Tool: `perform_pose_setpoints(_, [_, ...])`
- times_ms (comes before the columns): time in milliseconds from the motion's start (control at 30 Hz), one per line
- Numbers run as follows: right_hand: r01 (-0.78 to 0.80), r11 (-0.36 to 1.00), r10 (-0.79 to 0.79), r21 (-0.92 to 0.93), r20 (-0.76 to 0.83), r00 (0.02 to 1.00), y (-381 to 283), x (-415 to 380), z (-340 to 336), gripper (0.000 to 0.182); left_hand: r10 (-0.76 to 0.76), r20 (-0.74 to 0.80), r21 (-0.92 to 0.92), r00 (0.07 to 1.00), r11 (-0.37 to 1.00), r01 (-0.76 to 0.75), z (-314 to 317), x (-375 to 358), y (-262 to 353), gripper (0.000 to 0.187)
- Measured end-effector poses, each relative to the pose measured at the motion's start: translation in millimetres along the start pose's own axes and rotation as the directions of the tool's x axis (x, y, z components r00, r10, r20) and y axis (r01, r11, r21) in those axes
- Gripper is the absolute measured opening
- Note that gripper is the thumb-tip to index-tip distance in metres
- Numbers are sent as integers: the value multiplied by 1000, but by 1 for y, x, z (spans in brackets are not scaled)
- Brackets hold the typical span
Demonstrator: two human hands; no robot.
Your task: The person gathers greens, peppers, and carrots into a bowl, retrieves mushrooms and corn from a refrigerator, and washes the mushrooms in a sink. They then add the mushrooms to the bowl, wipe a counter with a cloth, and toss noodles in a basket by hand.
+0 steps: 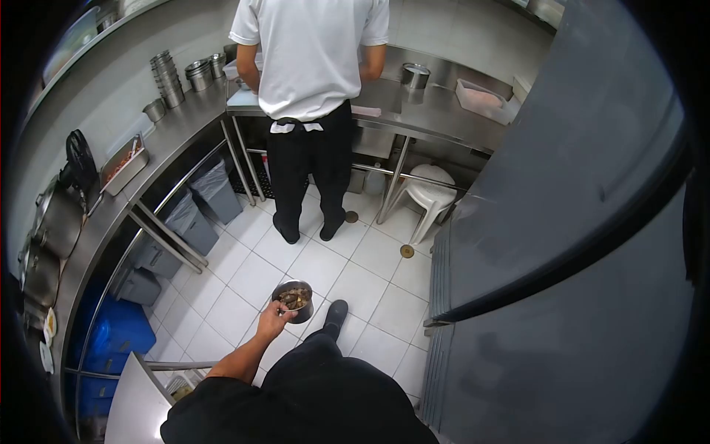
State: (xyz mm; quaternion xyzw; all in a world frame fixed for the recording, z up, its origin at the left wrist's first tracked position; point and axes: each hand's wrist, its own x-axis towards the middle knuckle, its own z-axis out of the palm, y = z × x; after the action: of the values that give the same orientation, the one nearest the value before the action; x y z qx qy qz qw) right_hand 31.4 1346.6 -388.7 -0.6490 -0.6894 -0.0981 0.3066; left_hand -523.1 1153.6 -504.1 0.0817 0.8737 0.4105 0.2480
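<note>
My left hand grips the near-left rim of a round metal pot, fingers closed on its edge. Chunky brown and yellowish food lies inside. The pot is held out over the white tiled floor, slightly left of my forward foot. My right hand is out of the picture.
A person in a white shirt stands ahead at a steel counter, back turned. Tall grey doors line the right. Along the left counter are a food tray, large pots and stacked metal containers. Bins stand underneath.
</note>
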Motion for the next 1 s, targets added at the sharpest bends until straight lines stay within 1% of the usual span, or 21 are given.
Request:
perform_pose_setpoints(33, [-3,995,-22,98,254,967,-27,-2,33,49,53,-2,-28,999,998,-53,9,11,10,39])
perform_pose_setpoints(67, [-45,984,-54,174,523,850,-53,-2,72,49,106,-6,-48,994,993,-106,16,24,18,39])
perform_pose_setpoints(100, [-130,969,-76,210,756,650,-83,-6,109,50,164,15,-69,986,984,-163,13,45,21,39])
perform_pose_setpoints(133, [-218,948,-118,232,892,437,-105,-7,141,51,216,38,-25,976,976,-215,13,59,38,35])
perform_pose_setpoints(167, [-271,933,-160,235,949,270,-128,-8,166,52,258,48,-43,965,966,-256,16,75,51,33])
perform_pose_setpoints(200, [-303,924,-200,234,970,138,-151,-5,188,53,303,61,-66,951,952,-299,22,93,65,32])
perform_pose_setpoints(267, [-201,952,-224,230,973,54,-206,20,220,55,345,131,-105,929,937,-333,31,117,112,30])
perform_pose_setpoints(300, [-81,965,-245,249,968,54,-247,48,225,64,343,186,-111,921,938,-328,31,124,141,29])
perform_pose_setpoints(333, [40,964,-266,264,962,54,-288,77,230,74,420,235,-180,877,905,-385,42,148,147,29])
perform_pose_setpoints(367, [97,914,-403,393,905,135,-316,100,236,77,403,296,-159,866,915,-371,46,163,166,29])
perform_pose_setpoints(433, [162,831,-555,532,784,278,-380,155,228,80,576,337,-198,745,817,-542,52,188,206,30])
perform_pose_setpoints(500, [208,690,-710,693,594,377,-427,192,235,77,640,387,-179,664,758,-627,52,202,258,30])
perform_pose_setpoints(533, [134,693,-690,709,596,410,-444,206,241,75,666,410,-173,624,728,-663,51,206,280,30])
perform_pose_setpoints(600, [-9,672,-648,740,594,477,-472,226,250,71,670,421,-179,612,722,-668,49,220,308,30])
perform_pose_setpoints(633, [-39,666,-626,745,588,513,-483,235,251,68,674,420,-180,607,718,-672,43,222,329,30])
perform_pose_setpoints(667, [-66,655,-606,753,576,549,-495,245,251,66,629,442,-135,639,751,-646,33,220,350,30])
perform_pose_setpoints(700, [-95,644,-584,759,568,580,-506,253,252,63,665,429,-121,611,712,-691,31,227,361,31])
perform_pose_setpoints(767, [-7,606,-654,795,504,564,-523,268,257,53,724,410,-90,555,637,-765,32,239,379,31])
perform_pose_setpoints(900, [71,533,-699,843,392,598,-541,302,291,36,721,366,-76,589,654,-753,36,256,424,32])
perform_pose_setpoints(933, [61,488,-690,871,342,638,-548,314,301,27,755,310,-146,577,638,-756,44,267,428,40])
perform_pose_setpoints(1000, [36,455,-680,890,320,659,-561,353,323,27,767,142,-296,626,636,-713,54,279,452,51])
